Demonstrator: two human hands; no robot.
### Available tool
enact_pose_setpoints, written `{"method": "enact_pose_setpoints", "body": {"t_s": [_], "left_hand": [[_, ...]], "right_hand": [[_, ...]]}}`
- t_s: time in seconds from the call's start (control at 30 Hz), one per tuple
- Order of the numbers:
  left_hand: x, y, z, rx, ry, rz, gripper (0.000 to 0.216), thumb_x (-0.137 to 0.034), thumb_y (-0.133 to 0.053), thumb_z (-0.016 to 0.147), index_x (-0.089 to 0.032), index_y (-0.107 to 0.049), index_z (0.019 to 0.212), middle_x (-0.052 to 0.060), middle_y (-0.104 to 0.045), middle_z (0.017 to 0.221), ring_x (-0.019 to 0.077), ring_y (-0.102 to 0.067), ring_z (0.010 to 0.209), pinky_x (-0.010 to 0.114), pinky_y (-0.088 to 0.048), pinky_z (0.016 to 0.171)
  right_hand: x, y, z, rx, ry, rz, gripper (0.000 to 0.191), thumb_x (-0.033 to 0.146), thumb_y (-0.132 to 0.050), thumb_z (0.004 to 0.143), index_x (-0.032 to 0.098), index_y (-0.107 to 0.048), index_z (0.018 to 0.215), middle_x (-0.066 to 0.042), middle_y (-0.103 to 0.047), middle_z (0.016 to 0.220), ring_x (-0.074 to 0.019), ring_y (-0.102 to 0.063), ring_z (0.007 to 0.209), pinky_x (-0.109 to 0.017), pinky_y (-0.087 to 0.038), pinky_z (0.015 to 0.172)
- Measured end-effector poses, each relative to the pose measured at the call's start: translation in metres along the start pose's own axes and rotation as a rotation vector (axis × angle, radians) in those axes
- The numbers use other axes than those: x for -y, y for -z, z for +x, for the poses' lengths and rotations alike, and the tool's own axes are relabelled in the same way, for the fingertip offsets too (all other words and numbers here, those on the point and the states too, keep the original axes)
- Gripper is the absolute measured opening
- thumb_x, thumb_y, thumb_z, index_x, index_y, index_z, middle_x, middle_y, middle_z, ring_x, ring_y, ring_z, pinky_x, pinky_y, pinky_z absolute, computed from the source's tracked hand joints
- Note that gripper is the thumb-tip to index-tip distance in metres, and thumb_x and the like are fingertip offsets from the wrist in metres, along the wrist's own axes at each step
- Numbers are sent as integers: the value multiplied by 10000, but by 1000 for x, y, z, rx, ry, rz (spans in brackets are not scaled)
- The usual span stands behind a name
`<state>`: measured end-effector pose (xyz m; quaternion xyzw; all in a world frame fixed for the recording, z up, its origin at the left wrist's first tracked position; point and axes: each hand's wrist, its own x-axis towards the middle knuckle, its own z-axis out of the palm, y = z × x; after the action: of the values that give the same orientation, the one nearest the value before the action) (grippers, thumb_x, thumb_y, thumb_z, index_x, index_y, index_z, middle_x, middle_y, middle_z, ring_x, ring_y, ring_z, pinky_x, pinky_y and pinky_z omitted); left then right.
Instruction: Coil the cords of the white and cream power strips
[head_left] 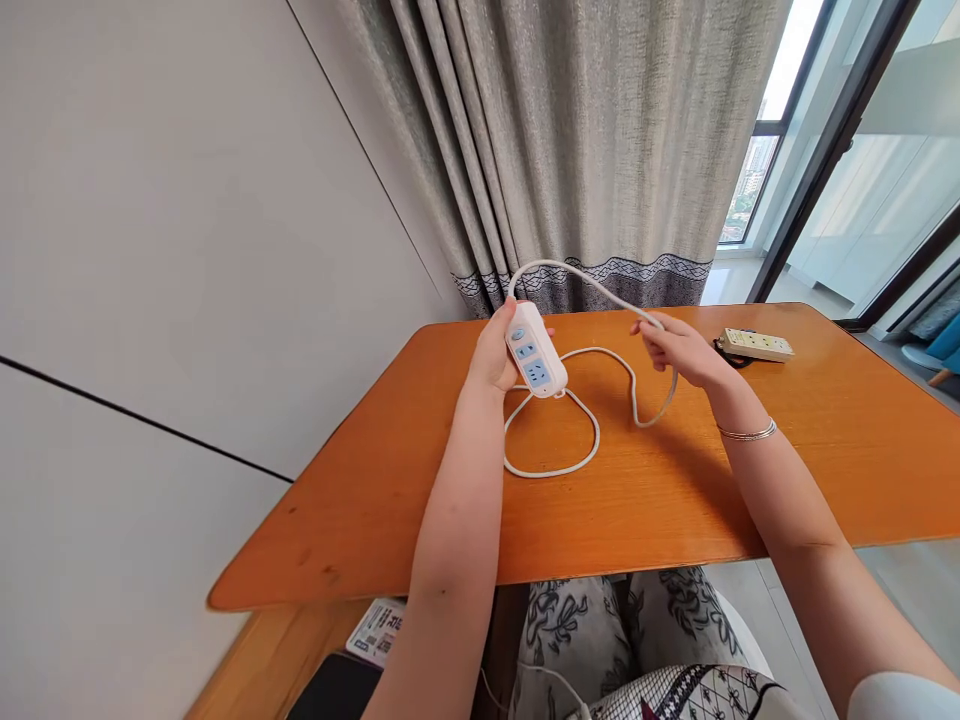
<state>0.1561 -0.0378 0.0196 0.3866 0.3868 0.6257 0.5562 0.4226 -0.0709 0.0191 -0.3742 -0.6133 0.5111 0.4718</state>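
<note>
My left hand [495, 350] is wrapped round a small white power strip [556, 368] with light-blue socket faces, held tilted above the table. From its far end a white cord [559, 264] arches over to the right. My right hand [675, 348] pinches that cord between thumb and fingers. Past the right hand, the cord drops to the tabletop, bends back left and lies in a loose loop below the strip. The plug end does not show clearly.
The orange-brown wooden table [360, 520] has rounded corners. A second, cream-coloured power strip [756, 345] with a dark cord lies at its right rear. A grey curtain [615, 150] hangs behind, a white wall panel [187, 250] stands left, and a printed box [375, 632] sits below the near edge.
</note>
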Motion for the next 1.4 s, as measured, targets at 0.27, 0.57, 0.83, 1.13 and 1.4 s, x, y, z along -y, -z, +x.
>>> {"method": "enact_pose_setpoints", "body": {"t_s": [0.27, 0.57, 0.83, 1.13, 1.4], "left_hand": [[-10, -20, -26, 229, -9, 43, 366, -456, -646, 910, -201, -529, 674, 22, -649, 666, 154, -674, 636, 253, -520, 589], [-22, -31, -40, 167, -277, -173, 225, -380, -600, 985, -204, -674, 864, -28, -592, 662, 41, -366, 408, 224, -351, 449], [-24, -2, -16, 124, -488, -32, 186, -391, -688, 919, -211, -726, 942, 26, -788, 880, 57, -523, 453, 218, -377, 438], [-7, -12, -23, 267, -459, 308, 373, -512, -672, 907, -196, -666, 1106, 118, -794, 1118, 185, -770, 836, 280, -584, 692], [4, -36, -48, 645, -230, 426, 427, -571, -673, 886, -149, -694, 949, 88, -763, 820, 174, -705, 706, 281, -545, 661]], "right_hand": [[2, 6, 8, -272, 84, 117, 529, 603, -848, 671, 251, -461, 750, 122, -281, 541, -55, -209, 457, -188, -185, 403], [-20, -5, -5, 265, -46, -239, 480, 293, -718, 849, 219, -516, 1278, 86, -625, 615, -142, -630, 543, -257, -522, 532], [-7, -15, -10, -72, 40, -709, 397, 181, -379, 999, 119, -502, 1371, -75, -711, 880, -204, -684, 755, -341, -524, 736], [34, -51, -43, 34, 109, -1491, 382, 250, -384, 1063, 178, -681, 1293, -130, -724, 1052, -230, -663, 818, -316, -352, 625], [31, -53, -56, -25, 682, -1208, 353, 284, -433, 1073, 251, -718, 1279, -69, -687, 1020, -147, -602, 803, -264, -425, 662]]}}
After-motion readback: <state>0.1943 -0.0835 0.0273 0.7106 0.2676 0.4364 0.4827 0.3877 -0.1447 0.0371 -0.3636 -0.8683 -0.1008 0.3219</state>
